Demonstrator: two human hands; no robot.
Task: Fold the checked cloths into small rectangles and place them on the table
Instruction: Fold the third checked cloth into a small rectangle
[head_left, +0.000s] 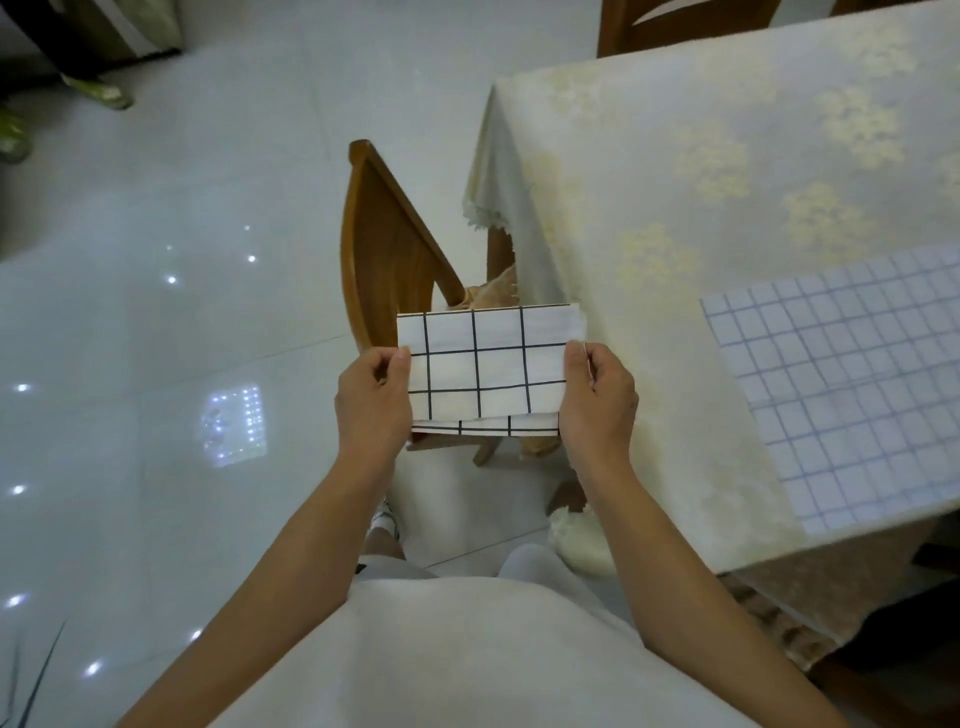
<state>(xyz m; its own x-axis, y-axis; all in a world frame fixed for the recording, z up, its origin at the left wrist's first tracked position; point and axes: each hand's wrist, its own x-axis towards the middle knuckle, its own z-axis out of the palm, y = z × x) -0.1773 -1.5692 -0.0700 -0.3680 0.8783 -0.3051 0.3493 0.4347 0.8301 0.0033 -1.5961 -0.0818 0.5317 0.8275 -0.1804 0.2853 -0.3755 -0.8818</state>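
Note:
A white cloth with black checks (488, 364), folded into a small rectangle, hangs in the air in front of me, left of the table. My left hand (371, 405) pinches its left edge and my right hand (597, 400) pinches its right edge. A lower layer peeks out along the bottom. A second cloth, white with blue checks (852, 384), lies spread flat on the table (649, 171) at the right, running out of the frame.
The table wears a pale floral tablecloth that hangs over its edges. A wooden chair (387, 244) stands tucked at the table's left end, right behind the held cloth. Another chair (654, 21) is at the far side. Glossy tiled floor (156, 312) lies to the left.

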